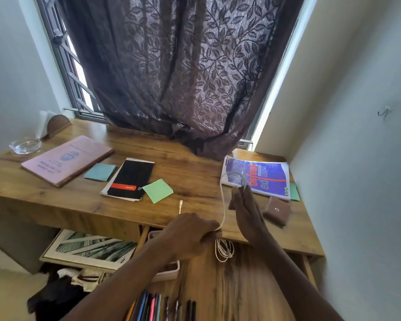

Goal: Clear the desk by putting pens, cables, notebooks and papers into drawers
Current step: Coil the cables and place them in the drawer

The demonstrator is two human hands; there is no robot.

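Note:
My left hand (pixel 190 232) grips a bundle of white cable (pixel 223 212) at the desk's front edge, over the open drawer (pixel 241 286). Coils of the cable hang below that hand into the drawer. My right hand (pixel 247 209) pinches a loop of the same cable above the desk, near the blue magazine (pixel 264 179). The cable's plug end lies on the desk, left of my hands. Several pens (pixel 158 306) lie in the drawer's front. On the desk lie a pink notebook (pixel 67 158), a black notebook (pixel 130 179), a teal paper (pixel 100 171) and a green paper (pixel 158 190).
A brown wallet (pixel 277 210) sits right of my right hand. A glass ashtray (pixel 26 145) and a napkin holder (pixel 56 125) stand at the far left. A dark curtain (pixel 183 77) hangs onto the desk's back. A wall bounds the right side. A framed picture (pixel 90 249) lies under the desk.

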